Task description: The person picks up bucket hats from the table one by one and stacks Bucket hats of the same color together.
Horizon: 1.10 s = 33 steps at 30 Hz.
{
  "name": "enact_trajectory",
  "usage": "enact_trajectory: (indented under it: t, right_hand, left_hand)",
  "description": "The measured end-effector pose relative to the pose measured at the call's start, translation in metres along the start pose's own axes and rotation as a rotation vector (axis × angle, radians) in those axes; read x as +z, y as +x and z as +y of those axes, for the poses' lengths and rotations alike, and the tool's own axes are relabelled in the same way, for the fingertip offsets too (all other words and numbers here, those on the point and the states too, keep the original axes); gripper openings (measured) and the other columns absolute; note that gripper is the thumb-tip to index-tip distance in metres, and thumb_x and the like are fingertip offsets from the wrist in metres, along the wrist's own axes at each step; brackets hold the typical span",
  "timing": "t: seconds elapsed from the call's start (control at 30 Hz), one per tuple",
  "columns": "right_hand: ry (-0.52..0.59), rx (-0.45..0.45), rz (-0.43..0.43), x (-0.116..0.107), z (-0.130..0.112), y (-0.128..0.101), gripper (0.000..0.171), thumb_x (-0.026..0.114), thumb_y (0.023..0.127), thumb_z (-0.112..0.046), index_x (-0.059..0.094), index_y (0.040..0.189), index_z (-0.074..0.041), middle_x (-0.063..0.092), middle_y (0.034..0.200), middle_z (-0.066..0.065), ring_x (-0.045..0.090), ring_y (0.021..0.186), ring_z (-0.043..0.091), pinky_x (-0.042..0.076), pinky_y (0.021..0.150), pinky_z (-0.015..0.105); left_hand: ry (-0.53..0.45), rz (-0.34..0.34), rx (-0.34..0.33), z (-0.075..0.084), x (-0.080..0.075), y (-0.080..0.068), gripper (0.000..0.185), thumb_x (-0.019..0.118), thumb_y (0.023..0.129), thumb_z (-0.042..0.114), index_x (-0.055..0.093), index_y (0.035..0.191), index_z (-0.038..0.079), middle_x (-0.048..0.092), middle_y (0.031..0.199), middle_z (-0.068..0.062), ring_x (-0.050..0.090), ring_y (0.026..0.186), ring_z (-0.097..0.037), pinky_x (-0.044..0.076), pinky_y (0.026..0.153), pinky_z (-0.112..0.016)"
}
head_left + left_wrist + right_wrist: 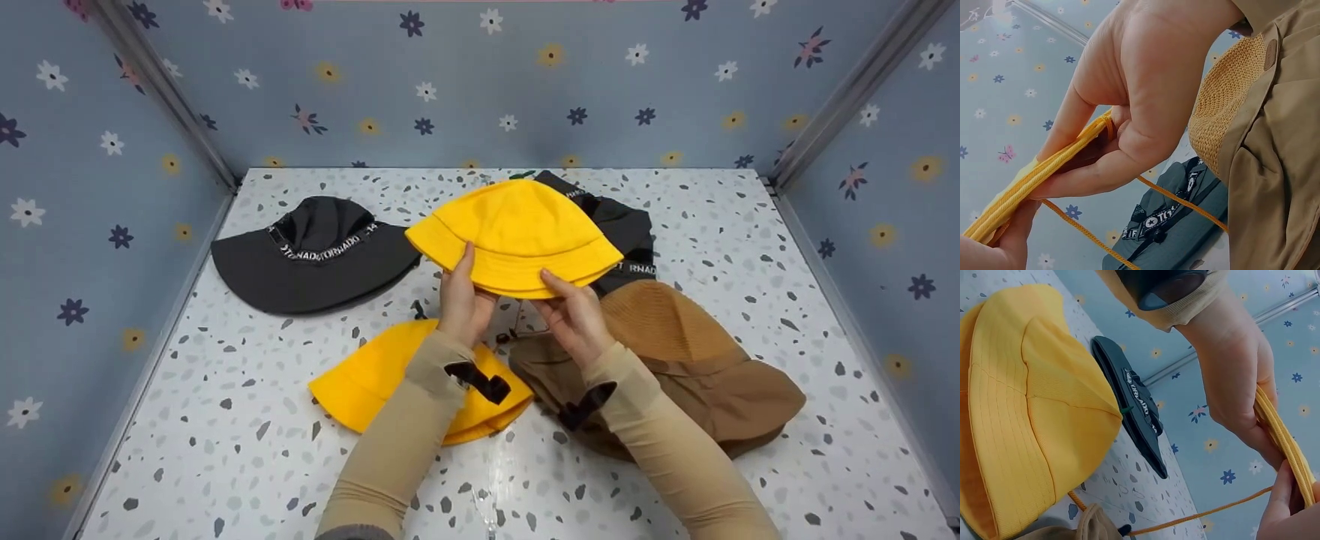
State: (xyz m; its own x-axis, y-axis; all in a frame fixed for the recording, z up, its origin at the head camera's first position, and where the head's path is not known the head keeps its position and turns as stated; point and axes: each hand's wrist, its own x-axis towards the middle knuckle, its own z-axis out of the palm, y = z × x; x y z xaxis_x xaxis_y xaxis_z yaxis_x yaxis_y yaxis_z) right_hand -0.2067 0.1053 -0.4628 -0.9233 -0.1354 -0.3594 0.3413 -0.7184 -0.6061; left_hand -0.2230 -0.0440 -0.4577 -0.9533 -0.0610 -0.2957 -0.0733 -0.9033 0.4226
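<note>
Both hands hold a yellow bucket hat up over the table, its crown pointing away. My left hand pinches the brim at the left, thumb on top and fingers beneath. On the right part of the brim, my right hand grips in the same way. The left wrist view shows the layered brim edge between thumb and fingers. An orange-yellow cord hangs down from this hat. Below the left forearm lies a second yellow bucket hat, with its crown toward the back.
A black wide-brimmed hat with a lettered band lies at the left. Another black hat is partly hidden behind the raised one. Brown hats, one with a tan woven crown, lie at the right. Flowered walls enclose the speckled table.
</note>
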Motion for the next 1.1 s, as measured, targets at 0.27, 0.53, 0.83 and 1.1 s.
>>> enact_trajectory:
  t: [0.27,0.53,0.83,1.1]
  right_hand:
    - [-0.037,0.032,-0.017,-0.003,-0.003,-0.001,0.023,0.056,0.099,-0.005,0.057,0.122,-0.003,0.072,0.107,0.008,0.070,0.098,0.018,0.058,0.087,0.034]
    - [-0.158,0.082,-0.041,-0.011,-0.011,0.001,0.027,0.057,0.101,-0.019,0.054,0.124,-0.005,0.074,0.104,0.009,0.073,0.090,0.020,0.061,0.081,0.035]
    - [-0.536,0.160,-0.035,-0.024,-0.028,0.006,0.045,0.064,0.094,-0.048,0.063,0.111,-0.006,0.074,0.072,0.005,0.071,0.061,0.016,0.060,0.061,0.026]
    - [-0.981,0.067,-0.003,-0.034,-0.037,0.008,0.053,0.066,0.084,-0.065,0.061,0.071,-0.014,0.049,0.044,-0.004,0.047,0.039,0.011,0.036,0.039,0.023]
  left_hand:
    - [-0.024,0.008,0.009,0.003,-0.002,-0.004,0.039,0.046,0.106,0.021,0.044,0.144,0.024,0.052,0.141,-0.007,0.052,0.131,-0.024,0.045,0.109,-0.042]
    - [-0.008,0.006,0.048,0.008,-0.005,-0.004,0.039,0.045,0.106,0.019,0.045,0.145,0.020,0.054,0.134,-0.005,0.052,0.129,-0.021,0.041,0.113,-0.037]
    - [-0.006,0.014,0.049,0.012,-0.008,-0.005,0.040,0.045,0.106,0.018,0.043,0.146,0.022,0.054,0.136,-0.005,0.051,0.130,-0.021,0.043,0.112,-0.036]
    - [-0.019,0.018,0.054,0.013,-0.010,-0.006,0.040,0.044,0.106,0.017,0.043,0.146,0.021,0.053,0.137,-0.006,0.051,0.129,-0.021,0.043,0.112,-0.036]
